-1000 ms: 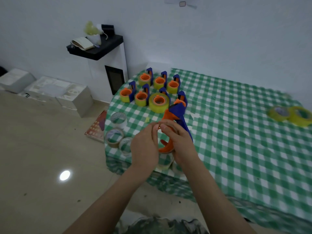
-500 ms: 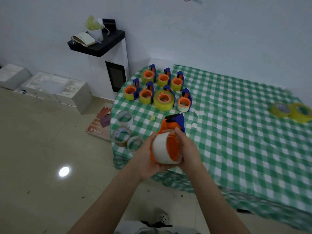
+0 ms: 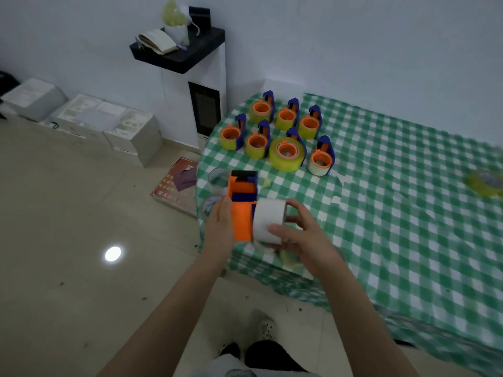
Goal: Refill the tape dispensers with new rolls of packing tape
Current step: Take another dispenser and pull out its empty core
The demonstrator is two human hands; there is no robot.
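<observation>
The right hand (image 3: 304, 238) is curled round a wide white roll of packing tape (image 3: 268, 219), thumb across the near face and fingers wrapped over the far side. The roll sits tight against the right flank of an orange-and-blue plastic tape dispenser (image 3: 242, 213). Whether it is seated on the hub cannot be told. The left hand (image 3: 219, 229) grips the dispenser from the other side, thumb lying up along the orange body, the black-tipped end pointing away from the person.

Both are held in the air over the near-left corner of a table draped in green-and-white checked cloth (image 3: 394, 213). Just beyond the dispenser, partly hidden by it, lie clear tape rolls (image 3: 217, 176). Farther back stands a cluster of blue-and-orange dispensers loaded with yellowish tape (image 3: 257, 144) — one roll noticeably fatter than the rest. At the far right edge sits a blurred yellow roll (image 3: 485, 182). Off the table, a reddish booklet (image 3: 177, 186) lies on the tiled floor — white boxes (image 3: 109, 123) line the wall.
</observation>
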